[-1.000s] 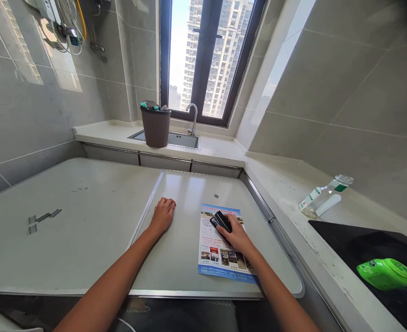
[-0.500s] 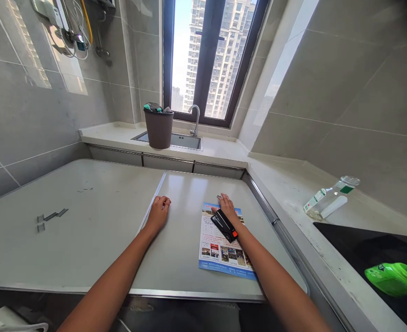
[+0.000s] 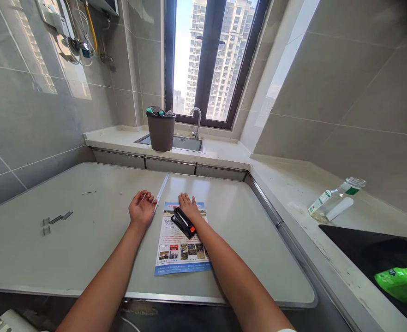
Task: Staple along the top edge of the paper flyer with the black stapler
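Note:
A printed flyer [image 3: 176, 251] with a blue border lies on the pale tabletop, and a black stapler [image 3: 183, 222] with an orange part rests on it. My right hand [image 3: 189, 206] lies palm down over the flyer's upper part, fingers stretched past its top edge, beside the stapler. To the left, my left hand [image 3: 142, 210] rests palm up with loosely curled fingers apart, holding nothing. It is near the white seam [image 3: 162, 186] of the table. Several strips of staples [image 3: 55, 220] lie at the left of the tabletop.
A dark bin [image 3: 161, 133] stands at the sink [image 3: 189, 144] below the window. On the right counter are a leaning clear bottle [image 3: 337, 200] and a green packet [image 3: 400, 284] on a black panel [image 3: 373, 251]. A white power strip is at the bottom left.
The flyer, with the stapler on it, has slid left together with my right hand. My left hand has shifted left and turned palm up, its fingers loosening.

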The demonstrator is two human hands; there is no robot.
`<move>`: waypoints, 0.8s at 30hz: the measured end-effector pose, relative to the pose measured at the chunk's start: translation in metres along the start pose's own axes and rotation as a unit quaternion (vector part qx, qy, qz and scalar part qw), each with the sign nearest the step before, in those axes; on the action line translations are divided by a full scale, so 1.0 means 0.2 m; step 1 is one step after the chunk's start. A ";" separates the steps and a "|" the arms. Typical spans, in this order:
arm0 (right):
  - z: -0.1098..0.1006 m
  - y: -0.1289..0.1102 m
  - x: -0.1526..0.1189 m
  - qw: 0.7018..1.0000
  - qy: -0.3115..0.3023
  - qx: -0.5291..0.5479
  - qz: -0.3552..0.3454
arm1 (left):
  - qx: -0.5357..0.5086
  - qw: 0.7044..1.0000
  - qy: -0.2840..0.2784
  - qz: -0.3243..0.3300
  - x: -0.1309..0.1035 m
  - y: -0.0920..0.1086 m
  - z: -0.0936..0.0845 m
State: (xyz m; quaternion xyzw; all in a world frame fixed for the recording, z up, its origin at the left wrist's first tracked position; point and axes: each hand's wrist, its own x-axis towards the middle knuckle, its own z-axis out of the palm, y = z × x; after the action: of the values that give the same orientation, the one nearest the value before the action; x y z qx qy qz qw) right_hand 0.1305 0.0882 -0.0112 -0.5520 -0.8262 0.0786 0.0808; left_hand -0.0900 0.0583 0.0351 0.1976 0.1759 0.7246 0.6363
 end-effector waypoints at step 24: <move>-0.06 0.22 -0.32 0.995 0.037 -0.001 0.093 | 0.181 0.966 -0.160 -0.091 -0.13 -0.16 0.11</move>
State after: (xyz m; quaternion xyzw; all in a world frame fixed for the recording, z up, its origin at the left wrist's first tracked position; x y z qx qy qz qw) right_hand 0.1962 0.0450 -0.0126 -0.6293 -0.7676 0.0649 0.1030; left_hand -0.0483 0.0368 0.0357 0.4059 0.2179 0.5786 0.6731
